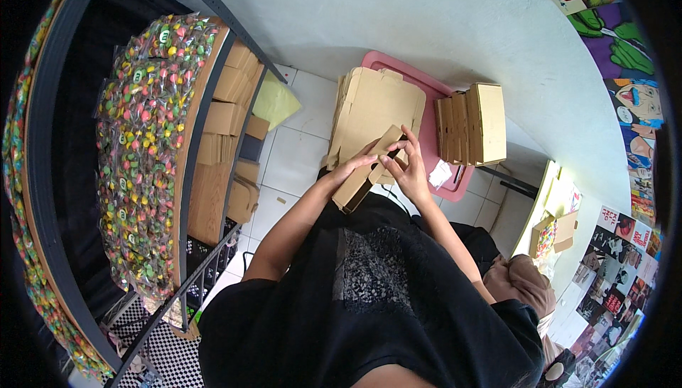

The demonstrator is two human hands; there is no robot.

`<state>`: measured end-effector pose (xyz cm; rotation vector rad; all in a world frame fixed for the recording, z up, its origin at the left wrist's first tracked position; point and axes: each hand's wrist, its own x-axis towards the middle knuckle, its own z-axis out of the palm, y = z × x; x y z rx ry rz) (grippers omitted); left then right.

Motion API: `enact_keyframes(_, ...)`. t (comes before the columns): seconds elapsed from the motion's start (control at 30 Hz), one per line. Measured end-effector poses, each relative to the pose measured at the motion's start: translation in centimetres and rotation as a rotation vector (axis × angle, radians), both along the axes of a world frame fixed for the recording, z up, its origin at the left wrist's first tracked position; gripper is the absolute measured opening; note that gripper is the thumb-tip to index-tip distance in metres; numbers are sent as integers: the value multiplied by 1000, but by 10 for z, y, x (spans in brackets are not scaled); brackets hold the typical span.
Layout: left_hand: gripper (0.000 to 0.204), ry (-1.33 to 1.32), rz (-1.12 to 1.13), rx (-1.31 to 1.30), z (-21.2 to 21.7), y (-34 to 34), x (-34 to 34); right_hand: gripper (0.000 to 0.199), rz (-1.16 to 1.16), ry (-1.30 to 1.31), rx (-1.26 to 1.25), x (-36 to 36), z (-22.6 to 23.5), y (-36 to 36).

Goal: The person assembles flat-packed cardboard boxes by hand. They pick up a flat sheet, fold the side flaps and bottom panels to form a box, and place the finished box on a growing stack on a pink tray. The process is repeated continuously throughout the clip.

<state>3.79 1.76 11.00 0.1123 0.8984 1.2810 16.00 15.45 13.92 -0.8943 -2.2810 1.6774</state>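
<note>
A narrow brown cardboard box (350, 191), partly folded up with a dark gap along its side, is held in front of my body. My left hand (353, 167) grips its left side, fingers wrapped over the edge. On the other side, my right hand (407, 166) has bent fingers and thumb at the far end of the box, gripping the cardboard there. Just beyond both hands lies a stack of flat cardboard blanks (387, 99). To its right stand several folded cardboard boxes (469, 124) side by side.
The blanks and boxes rest on a pink table (444, 95) against a white wall. A white crumpled paper (440, 173) lies there too. At left, a black-framed shelf (202, 104) holds many bags of colourful candy (145, 132) and more cardboard. A seated person's brown clothing (522, 285) shows at right.
</note>
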Motion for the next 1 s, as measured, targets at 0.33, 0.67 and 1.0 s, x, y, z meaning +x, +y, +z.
enact_keyframes(0.33,68,53,41,160,-25,3,6,40,-30,27,38,0,-13,-9)
enact_keyframes(0.67,56,-184,403,81,-45,18,14,79,55,121,82,-6,-63,-29)
enact_keyframes(1.0,78,119,423,284,-19,93,14,88,6,169,-143,-6,4,40)
